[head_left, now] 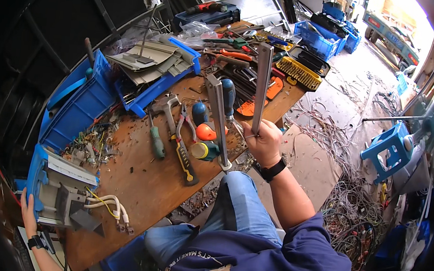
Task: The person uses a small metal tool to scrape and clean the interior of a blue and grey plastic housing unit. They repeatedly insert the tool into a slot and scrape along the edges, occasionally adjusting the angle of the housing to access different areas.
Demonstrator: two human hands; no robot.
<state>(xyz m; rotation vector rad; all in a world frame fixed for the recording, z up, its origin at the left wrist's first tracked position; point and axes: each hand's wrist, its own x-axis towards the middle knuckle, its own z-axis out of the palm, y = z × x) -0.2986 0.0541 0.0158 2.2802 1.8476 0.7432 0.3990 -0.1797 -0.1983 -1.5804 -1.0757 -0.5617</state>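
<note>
My right hand (263, 139) is closed round the lower part of an upright silver metal bar (263, 78), in front of the table edge. Left of it a second, similar bar (218, 110) slants up, its lower end near my knee; whether the two bars join is hidden. My left hand (28, 215), fingers stretched out, lies against the blue end of a grey-and-blue housing (54, 194) at the table's left side. Thick white cables (114, 206) with metal end pieces and a thin yellow wire come out of this housing.
On the wooden table (132, 180) lie a hammer (180, 153), a green-handled screwdriver (156, 141), pliers (187, 120) and a drill-bit case (299, 73). Blue bins (84, 104) stand at the left. Tangled wires (344, 206) cover the floor at right, near a blue stool (389, 146).
</note>
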